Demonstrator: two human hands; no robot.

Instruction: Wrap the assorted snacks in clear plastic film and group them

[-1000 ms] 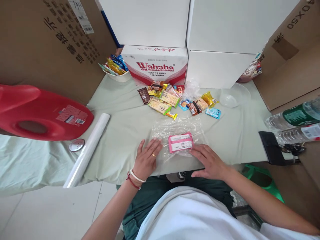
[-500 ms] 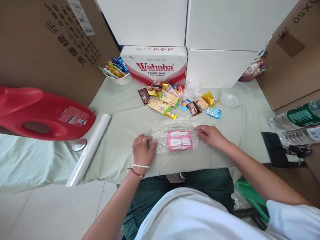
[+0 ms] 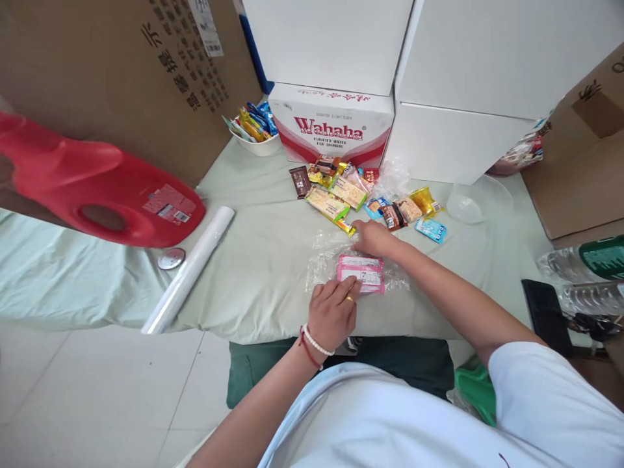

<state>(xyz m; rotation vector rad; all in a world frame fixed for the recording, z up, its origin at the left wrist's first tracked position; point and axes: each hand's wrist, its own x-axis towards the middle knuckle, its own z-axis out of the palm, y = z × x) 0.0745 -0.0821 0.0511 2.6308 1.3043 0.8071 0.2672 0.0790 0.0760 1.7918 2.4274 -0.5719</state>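
Brightly pink packet (image 3: 366, 269), white-labelled, apparently flat

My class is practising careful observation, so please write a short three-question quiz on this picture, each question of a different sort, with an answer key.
1. True or false: the right hand rests on the pink packet.
2. Multiple choice: which of these lies nearest the red jug?
a) the white roll
b) the black phone
c) the blue sachet
3. Short answer: what lies beneath the pink packet?

Key
1. False; the left hand has its fingers over the packet, while the right hand is beyond it.
2. a
3. A clear plastic sheet, spread on the cloth-covered table.
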